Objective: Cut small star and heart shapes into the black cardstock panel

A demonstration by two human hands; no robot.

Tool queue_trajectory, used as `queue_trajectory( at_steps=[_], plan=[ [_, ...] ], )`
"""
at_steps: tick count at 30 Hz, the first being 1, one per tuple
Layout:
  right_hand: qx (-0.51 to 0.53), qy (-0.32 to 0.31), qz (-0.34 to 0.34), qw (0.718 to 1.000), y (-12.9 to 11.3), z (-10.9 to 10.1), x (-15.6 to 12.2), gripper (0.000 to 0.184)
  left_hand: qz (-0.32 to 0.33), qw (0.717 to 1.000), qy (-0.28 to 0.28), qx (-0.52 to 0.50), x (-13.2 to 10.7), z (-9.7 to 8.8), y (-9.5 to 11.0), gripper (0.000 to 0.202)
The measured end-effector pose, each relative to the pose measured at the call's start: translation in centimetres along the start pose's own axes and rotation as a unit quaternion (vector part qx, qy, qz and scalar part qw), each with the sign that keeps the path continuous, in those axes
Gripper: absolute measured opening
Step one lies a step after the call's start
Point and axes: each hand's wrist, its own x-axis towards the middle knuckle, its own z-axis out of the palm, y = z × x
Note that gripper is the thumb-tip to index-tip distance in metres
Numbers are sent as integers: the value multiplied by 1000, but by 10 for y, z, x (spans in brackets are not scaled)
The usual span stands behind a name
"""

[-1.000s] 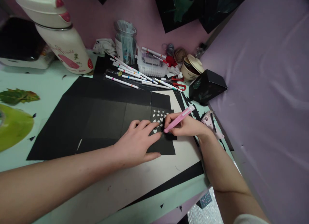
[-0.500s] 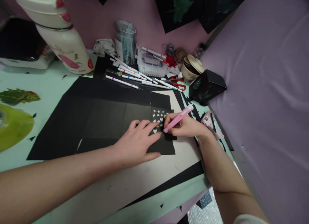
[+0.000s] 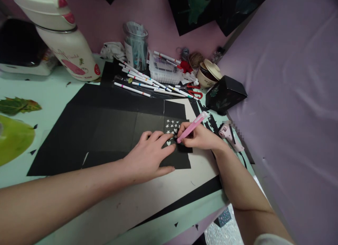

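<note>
My left hand [image 3: 149, 155] lies flat with fingers spread on a small black paper sheet [image 3: 177, 159], pressing it down. Small white stars and hearts [image 3: 172, 127] show as cut-outs in that sheet. My right hand [image 3: 200, 136] is closed round a pink craft knife [image 3: 190, 127], its tip on the black sheet just right of my left fingertips. Both hands sit over a white board [image 3: 148, 202] on top of larger black paper sheets [image 3: 100, 128].
Several white markers [image 3: 148, 82], a glass jar [image 3: 136, 46], a clear box [image 3: 163, 68], red scissors [image 3: 194, 92] and a black box [image 3: 225, 94] crowd the back. A cream jug [image 3: 66, 37] stands at back left. A pink glue gun [image 3: 229, 134] lies right of my hand. Purple fabric [image 3: 290, 97] fills the right.
The pink knife and my right hand have shifted slightly left and up along the cut-outs. My left hand has stayed in place.
</note>
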Motion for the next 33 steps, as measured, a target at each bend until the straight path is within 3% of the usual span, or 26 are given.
queue_trajectory(
  at_steps=[14,33],
  plan=[
    [-1,51,-12,999,2,2,3,10,-2,1000,-2,-3,0,0,0,51],
    [0,132,30,991,1,12,4,6,-3,1000,4,-5,0,1,-1,50]
  ],
)
